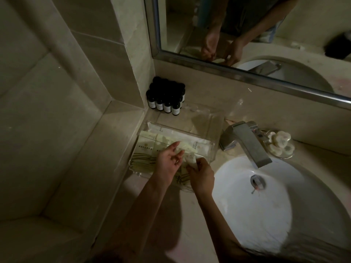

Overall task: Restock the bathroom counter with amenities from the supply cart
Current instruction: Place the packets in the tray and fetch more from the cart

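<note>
I am standing at the table (247, 107), looking down at its left end, where a clear tray (215, 128) sits against the side wall with its near end at the front edge. Both of the person's hands are over that near end.

The right hand (202, 174) pinches a small pale packet (190, 160) between thumb and fingertips and holds it just above the tray's contents. The left hand (168, 161) is just beside it, towards the wall. Its fingers are loose and spread and it grips nothing that I can make out, though in this dim light I cannot tell whether a fingertip touches the packet.

Long white sachets (182, 136) fill the tray's middle, with their long axis running across from the wall side towards the sink (247, 205). Striped packets (144, 160) lie at the near end, partly under the hands.

The packet seems bound for the tray, so the move is short: straight down, perhaps a little away from the front edge. The right hand is already on it. The left looks placed to part or steady the pile.

A cluster of dark bottles (165, 97) stands in the back left corner, well apart from the hands.
</note>
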{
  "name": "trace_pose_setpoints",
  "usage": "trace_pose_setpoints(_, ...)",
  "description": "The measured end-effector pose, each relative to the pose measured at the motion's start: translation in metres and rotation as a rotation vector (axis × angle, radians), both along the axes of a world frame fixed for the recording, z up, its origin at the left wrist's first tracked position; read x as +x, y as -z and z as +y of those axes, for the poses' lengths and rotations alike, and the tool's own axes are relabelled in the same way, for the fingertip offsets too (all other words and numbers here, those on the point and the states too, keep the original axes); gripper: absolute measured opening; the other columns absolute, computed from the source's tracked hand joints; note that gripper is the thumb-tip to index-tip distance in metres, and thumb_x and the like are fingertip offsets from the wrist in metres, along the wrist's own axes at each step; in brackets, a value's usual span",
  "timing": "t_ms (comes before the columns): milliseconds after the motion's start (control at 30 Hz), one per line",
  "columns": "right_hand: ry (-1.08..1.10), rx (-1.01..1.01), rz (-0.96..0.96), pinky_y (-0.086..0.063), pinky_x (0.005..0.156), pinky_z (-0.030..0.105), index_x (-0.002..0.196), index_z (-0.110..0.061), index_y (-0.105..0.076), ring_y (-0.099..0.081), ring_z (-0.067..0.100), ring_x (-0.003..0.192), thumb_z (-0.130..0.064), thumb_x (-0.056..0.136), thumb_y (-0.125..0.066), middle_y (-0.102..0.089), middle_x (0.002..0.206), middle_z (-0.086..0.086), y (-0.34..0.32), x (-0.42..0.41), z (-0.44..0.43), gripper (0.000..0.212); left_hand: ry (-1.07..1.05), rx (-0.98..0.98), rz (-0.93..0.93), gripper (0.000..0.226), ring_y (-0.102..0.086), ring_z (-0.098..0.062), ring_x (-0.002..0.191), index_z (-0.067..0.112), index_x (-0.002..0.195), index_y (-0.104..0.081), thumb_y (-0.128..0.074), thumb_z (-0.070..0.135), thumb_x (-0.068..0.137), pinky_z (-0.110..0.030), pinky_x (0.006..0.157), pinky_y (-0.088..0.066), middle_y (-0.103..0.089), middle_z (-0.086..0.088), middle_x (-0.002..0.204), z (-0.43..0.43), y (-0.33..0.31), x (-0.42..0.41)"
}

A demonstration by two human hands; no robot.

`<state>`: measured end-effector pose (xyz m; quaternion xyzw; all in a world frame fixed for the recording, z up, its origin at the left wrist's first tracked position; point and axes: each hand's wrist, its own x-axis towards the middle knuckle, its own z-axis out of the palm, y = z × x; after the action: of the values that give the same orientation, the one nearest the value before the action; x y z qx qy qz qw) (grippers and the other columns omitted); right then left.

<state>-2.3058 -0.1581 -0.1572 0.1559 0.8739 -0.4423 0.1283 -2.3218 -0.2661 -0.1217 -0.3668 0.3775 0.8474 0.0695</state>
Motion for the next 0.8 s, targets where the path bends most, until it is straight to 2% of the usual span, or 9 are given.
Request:
trace_pose_setpoints(133, 0.005, -0.003, 0.022, -0.042, 0.064, 0.022, 0.107, -0.016, -0.063, -0.066, 0.016, 0.089, -0.018, 0.088, -0.066, -0.071, 0.100, -0.002, 0.000, 0.001, 0.000, 0.020, 0.175, -0.346, 0.088, 0.037, -0.065, -0.010, 0.103, 0.018, 0.119, -0.061, -0.035, 0.002, 0.099, -0.018, 0.075, -0.052, -0.057, 0.004, 0.120, 0.003, 0.006, 0.016)
trace_pose_setpoints(267, -0.077, 0.071, 0.049, -0.050, 0.068, 0.031, 0.105, -0.015, -0.066, -0.066, 0.025, 0.087, -0.020, 0.089, -0.064, -0.072, 0.095, 0.003, 0.001, -0.004, 0.003, 0.017, 0.240, -0.650, 0.011, 0.029, -0.064, -0.007, 0.086, 0.023, 0.109, -0.067, -0.046, 0.008, 0.095, -0.012, 0.057, -0.046, -0.068, -0.002, 0.105, 0.000, 0.017, 0.029)
trace_pose_setpoints(333, -0.119, 0.103, 0.060, -0.049, 0.064, 0.032, 0.099, -0.016, -0.067, -0.066, 0.027, 0.083, -0.019, 0.089, -0.062, -0.071, 0.089, 0.004, 0.000, -0.008, 0.005, 0.011, 0.254, -0.734, -0.001, 0.031, -0.061, -0.007, 0.077, 0.020, 0.111, -0.069, -0.047, 0.007, 0.094, -0.011, 0.052, -0.043, -0.070, -0.004, 0.098, -0.006, 0.024, 0.035)
trace_pose_setpoints(433, -0.137, 0.119, 0.051, -0.041, 0.059, 0.028, 0.087, -0.016, -0.065, -0.065, 0.029, 0.077, -0.018, 0.089, -0.062, -0.069, 0.081, 0.005, -0.001, -0.013, 0.004, 0.004, 0.308, -0.859, 0.004, 0.034, -0.062, -0.015, 0.087, 0.013, 0.118, -0.066, -0.046, 0.003, 0.093, -0.020, 0.066, -0.048, -0.068, -0.006, 0.104, -0.012, 0.031, 0.040)
trace_pose_setpoints(533, -0.115, 0.096, 0.069, -0.048, 0.064, 0.031, 0.091, -0.013, -0.065, -0.066, 0.030, 0.080, -0.018, 0.089, -0.064, -0.069, 0.083, 0.005, -0.005, -0.012, 0.002, 0.006, 0.358, -0.987, 0.065, 0.032, -0.060, -0.017, 0.107, 0.011, 0.119, -0.065, -0.048, 0.003, 0.093, -0.031, 0.088, -0.052, -0.064, -0.005, 0.119, -0.010, 0.030, 0.041)
trace_pose_setpoints(600, -0.110, 0.094, 0.066, -0.045, 0.068, 0.028, 0.102, -0.012, -0.066, -0.066, 0.029, 0.089, -0.017, 0.091, -0.063, -0.070, 0.093, 0.006, -0.011, -0.009, 0.001, 0.013, 0.377, -1.063, 0.088, 0.031, -0.056, -0.010, 0.110, 0.009, 0.120, -0.064, -0.049, 0.004, 0.093, -0.019, 0.091, -0.046, -0.060, -0.003, 0.124, -0.007, 0.028, 0.041)
trace_pose_setpoints(667, -0.101, 0.104, 0.049, -0.037, 0.068, 0.023, 0.111, -0.010, -0.065, -0.064, 0.028, 0.095, -0.016, 0.092, -0.061, -0.069, 0.102, 0.006, -0.014, -0.007, 0.000, 0.020, 0.397, -1.155, 0.109, 0.030, -0.050, -0.005, 0.109, 0.007, 0.120, -0.064, -0.049, 0.003, 0.093, -0.004, 0.085, -0.039, -0.056, -0.003, 0.126, -0.005, 0.027, 0.040)
trace_pose_setpoints(733, -0.099, 0.116, 0.060, -0.034, 0.066, 0.022, 0.108, -0.011, -0.064, -0.064, 0.026, 0.093, -0.018, 0.092, -0.061, -0.067, 0.101, 0.005, -0.013, -0.003, 0.001, 0.018, 0.419, -1.246, 0.135, 0.030, -0.049, -0.006, 0.112, 0.006, 0.120, -0.064, -0.051, 0.003, 0.093, -0.004, 0.087, -0.037, -0.051, -0.004, 0.130, -0.004, 0.028, 0.041)
trace_pose_setpoints(800, -0.070, 0.111, 0.089, -0.034, 0.064, 0.023, 0.108, -0.012, -0.063, -0.063, 0.023, 0.091, -0.021, 0.093, -0.060, -0.064, 0.102, 0.003, -0.015, 0.002, 0.002, 0.018, 0.454, -1.311, 0.139, 0.031, -0.049, -0.012, 0.120, 0.008, 0.122, -0.063, -0.053, 0.005, 0.092, -0.013, 0.095, -0.040, -0.045, -0.005, 0.135, -0.003, 0.029, 0.043)
